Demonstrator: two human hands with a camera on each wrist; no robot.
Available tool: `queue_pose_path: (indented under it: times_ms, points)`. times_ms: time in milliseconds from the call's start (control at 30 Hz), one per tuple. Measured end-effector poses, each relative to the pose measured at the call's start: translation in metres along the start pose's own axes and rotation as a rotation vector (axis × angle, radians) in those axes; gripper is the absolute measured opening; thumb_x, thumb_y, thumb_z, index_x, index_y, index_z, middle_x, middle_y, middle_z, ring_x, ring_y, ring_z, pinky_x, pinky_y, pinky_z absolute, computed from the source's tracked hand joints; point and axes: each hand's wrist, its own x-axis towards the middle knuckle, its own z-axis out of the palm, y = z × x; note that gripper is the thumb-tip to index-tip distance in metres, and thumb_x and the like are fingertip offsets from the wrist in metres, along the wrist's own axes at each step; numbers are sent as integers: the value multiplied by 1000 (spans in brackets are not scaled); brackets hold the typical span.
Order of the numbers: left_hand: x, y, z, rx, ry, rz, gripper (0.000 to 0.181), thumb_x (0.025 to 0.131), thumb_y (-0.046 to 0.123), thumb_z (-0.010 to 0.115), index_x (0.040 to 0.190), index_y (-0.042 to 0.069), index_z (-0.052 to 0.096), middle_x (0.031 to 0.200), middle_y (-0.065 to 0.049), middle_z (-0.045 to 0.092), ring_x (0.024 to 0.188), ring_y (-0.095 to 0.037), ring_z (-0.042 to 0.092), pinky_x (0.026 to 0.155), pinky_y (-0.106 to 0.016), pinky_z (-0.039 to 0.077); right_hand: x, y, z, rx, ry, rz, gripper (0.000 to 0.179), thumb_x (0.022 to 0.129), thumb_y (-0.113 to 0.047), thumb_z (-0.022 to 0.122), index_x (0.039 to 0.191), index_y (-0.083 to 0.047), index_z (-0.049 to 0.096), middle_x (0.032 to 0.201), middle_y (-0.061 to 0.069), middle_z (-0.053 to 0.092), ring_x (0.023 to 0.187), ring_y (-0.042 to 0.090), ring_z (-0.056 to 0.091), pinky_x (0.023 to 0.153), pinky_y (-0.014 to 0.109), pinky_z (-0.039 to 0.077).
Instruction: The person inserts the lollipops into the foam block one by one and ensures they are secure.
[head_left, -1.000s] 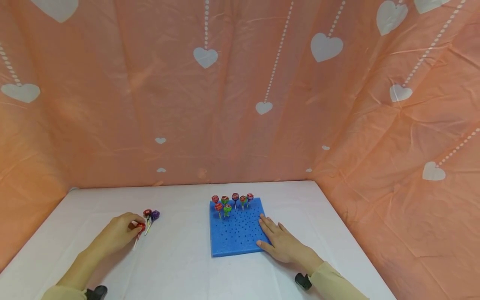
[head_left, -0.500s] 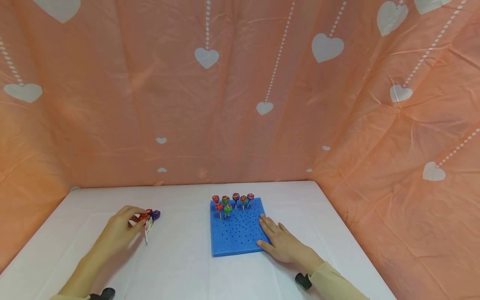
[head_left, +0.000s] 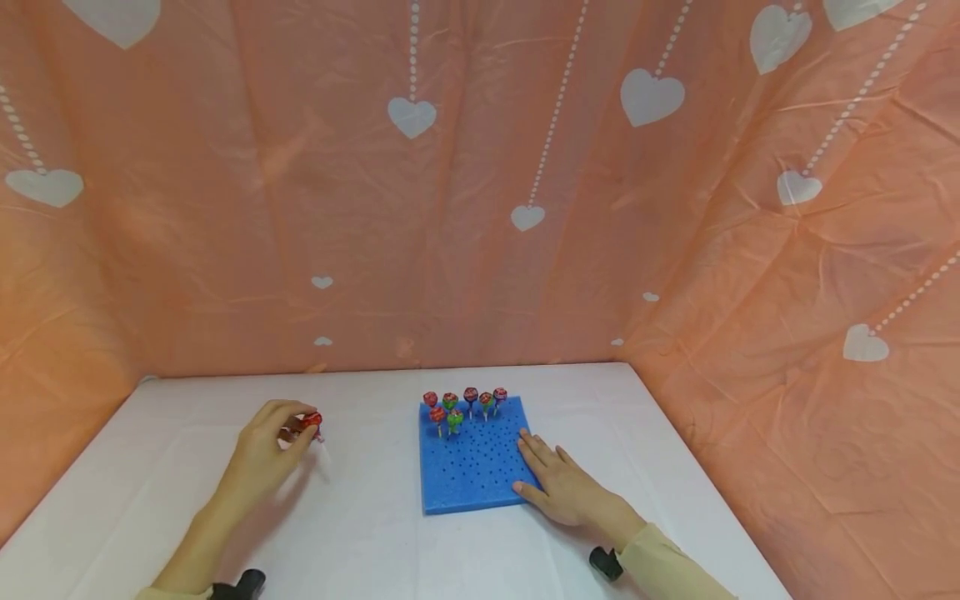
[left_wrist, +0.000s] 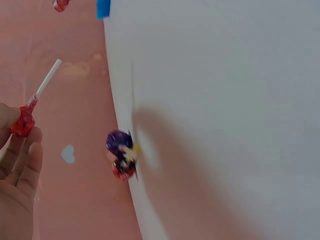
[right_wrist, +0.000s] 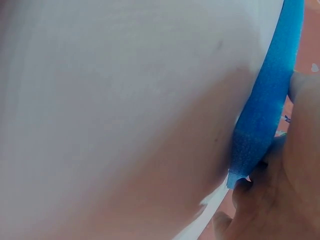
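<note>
My left hand (head_left: 262, 446) pinches a red-wrapped lollipop (left_wrist: 24, 122) by its head between thumb and fingers. Its white stick points away from the palm in the left wrist view. Below and behind it, two lollipops (left_wrist: 121, 154), one purple and one red, lie together on the white table; in the head view the hand mostly hides them. My right hand (head_left: 566, 487) rests flat on the right edge of a blue foam board (head_left: 468, 475) dotted with small holes. Several lollipops (head_left: 454, 419), red, green and dark, stand upright in the board's far rows.
A white cloth (head_left: 360, 533) covers the table. Orange sheeting (head_left: 465, 275) with white hearts hangs behind it and at both sides. Each wrist wears a dark camera (head_left: 606, 564) near a beige sleeve (head_left: 671, 567).
My left hand has lifted the red lollipop and moved it right and slightly away, over the two lying lollipops. The right hand and the board have stayed put.
</note>
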Motion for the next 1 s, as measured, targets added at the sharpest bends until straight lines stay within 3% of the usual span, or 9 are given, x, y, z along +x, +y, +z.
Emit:
queue_pose_path:
  times_ms: [300,567,767,1000]
  points:
    - [7,16,19,-65,-20,-46,32,81,-15,78,109,-1,70,104,-9,66,83,-5,65,69,-11,53,0,1,3,-11,9,-5,79,108,-56,43,164,-2,25,173,12,16,158,35,19,125,60,19]
    - [13,29,42,-108,-24,34,36,78,-16,80,109,-1,70,103,-7,69,83,-24,71,69,-20,56,0,1,1,-17,9,-1,79,108,-55,44,164,-2,25,173,12,16,158,34,19,125,59,19]
    - [18,40,58,-99,-46,11,36,80,-12,81,112,2,71,106,-6,69,86,-23,71,69,-33,59,0,0,1,-4,6,4,78,108,-54,44,164,-2,25,173,12,16,158,34,19,126,59,18]
    - [24,49,75,-99,-54,15,35,80,-11,82,111,-1,70,106,-9,69,87,-23,71,70,-38,60,0,0,1,-9,8,-2,79,108,-55,43,164,-2,25,173,12,15,158,35,19,126,59,18]
